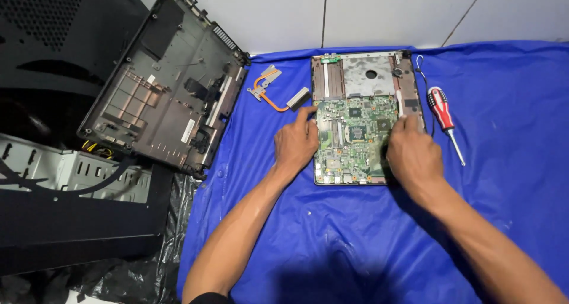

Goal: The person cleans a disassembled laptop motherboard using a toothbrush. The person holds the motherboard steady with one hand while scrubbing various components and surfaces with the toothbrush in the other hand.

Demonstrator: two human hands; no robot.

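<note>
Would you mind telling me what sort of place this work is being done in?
Probably an informal computer repair spot on a floor: both hands, left hand and right hand, rest on a bare laptop motherboard over a blue sheet, with a screwdriver and desktop case nearby.

An informal computer repair spot on a tiled floor (379, 10): a blue sheet (510, 179) serves as the work surface, holding an opened laptop with its green circuit board (355, 141), a red-handled screwdriver (443, 117), a copper cooling pipe (274, 90), a laptop bottom shell (166, 85) and desktop computer cases (65, 179).
</note>
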